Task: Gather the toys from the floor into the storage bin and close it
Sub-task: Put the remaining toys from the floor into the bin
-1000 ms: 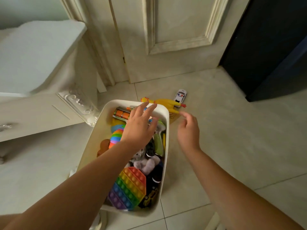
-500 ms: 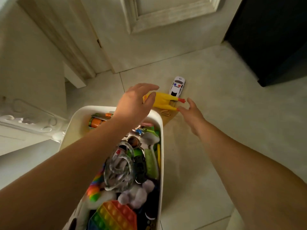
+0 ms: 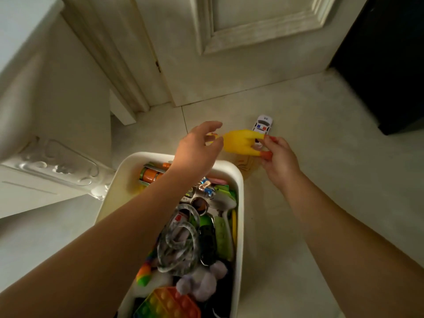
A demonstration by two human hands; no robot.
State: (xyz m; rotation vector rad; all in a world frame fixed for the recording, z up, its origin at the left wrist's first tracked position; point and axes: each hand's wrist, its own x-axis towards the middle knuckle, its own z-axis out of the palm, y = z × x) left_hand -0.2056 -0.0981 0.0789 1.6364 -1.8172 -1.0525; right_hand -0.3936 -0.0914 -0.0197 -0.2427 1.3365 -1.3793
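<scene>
**Yellow chicken caught by its feet**

The yellow rubber chicken toy point(image 3: 238, 143) hangs just beyond the far rim of the white plastic storage bin point(image 3: 240, 203). The right hand point(image 3: 278, 157) pinches its orange feet, probably the nearest end. The left hand point(image 3: 197, 150), fingers spread and empty, hovers by its neck, likely to steady it. Half a second ago the chicken lay ungripped on the floor. The white toy police car point(image 3: 262, 126) has not moved.

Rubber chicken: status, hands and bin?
Right hand pinches rubber chicken by its feet; left hand open near it. Storage bin uncovered. Toy car on floor beyond.
</scene>
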